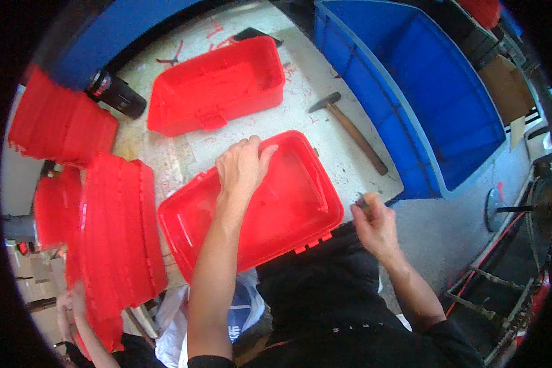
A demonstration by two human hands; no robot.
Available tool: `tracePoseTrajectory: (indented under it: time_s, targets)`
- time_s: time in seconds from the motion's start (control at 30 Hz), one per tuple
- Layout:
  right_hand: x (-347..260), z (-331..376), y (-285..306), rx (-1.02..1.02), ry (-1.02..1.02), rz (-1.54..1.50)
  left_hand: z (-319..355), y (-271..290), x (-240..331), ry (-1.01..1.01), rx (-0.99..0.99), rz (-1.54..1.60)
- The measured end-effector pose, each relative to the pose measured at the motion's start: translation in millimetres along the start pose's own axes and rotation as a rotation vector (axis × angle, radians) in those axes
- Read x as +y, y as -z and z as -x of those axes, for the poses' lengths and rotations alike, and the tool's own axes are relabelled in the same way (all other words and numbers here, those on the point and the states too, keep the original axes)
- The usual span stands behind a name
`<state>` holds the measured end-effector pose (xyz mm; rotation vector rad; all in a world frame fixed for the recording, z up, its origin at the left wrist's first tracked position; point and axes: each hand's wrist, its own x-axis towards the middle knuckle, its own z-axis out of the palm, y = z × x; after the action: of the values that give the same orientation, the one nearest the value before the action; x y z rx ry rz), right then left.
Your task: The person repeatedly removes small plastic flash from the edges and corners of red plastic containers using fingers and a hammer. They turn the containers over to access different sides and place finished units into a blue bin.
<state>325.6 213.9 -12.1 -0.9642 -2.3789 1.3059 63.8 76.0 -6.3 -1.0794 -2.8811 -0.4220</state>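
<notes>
A shallow red plastic box lid (282, 208) lies hollow side up at the near edge of the worktable, tilted toward me, with small tabs along its near rim. My left hand (242, 165) grips its far rim, thumb over the edge. Off the lid's right corner, my right hand (377, 227) is closed. A small dark thing shows at its fingertips, too blurred to name. Beyond the lid stands a deeper red plastic box (218, 86) with a latch on its near side. A hammer (352, 132) with a wooden handle lies to the right.
Stacked red plastic parts (119, 227) rise at the left, near a black can (119, 95). A large blue crate (411, 92) borders the table's right side. Pliers (173, 55) and red plastic scraps lie at the back. Another person's hands (73, 310) touch the stack, lower left.
</notes>
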Motion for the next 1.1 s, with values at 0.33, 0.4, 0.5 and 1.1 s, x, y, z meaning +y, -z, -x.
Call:
tracePoseTrajectory:
  time_s: [0.33,0.4,0.5,1.1]
  targets:
    - [31,-47,12,0.035,0.334,0.381,52,79,-82,0.217,-0.355,-0.124]
    - [25,-70,-11,0.095,0.522,0.475,67,101,-68,0.109,-0.226,-0.162]
    - [15,-79,-24,0.140,0.568,0.317,96,167,-34,-0.011,-0.012,-0.359]
    - [-10,-37,-17,-0.221,0.419,0.110,154,461,-269,0.642,0.118,-0.364]
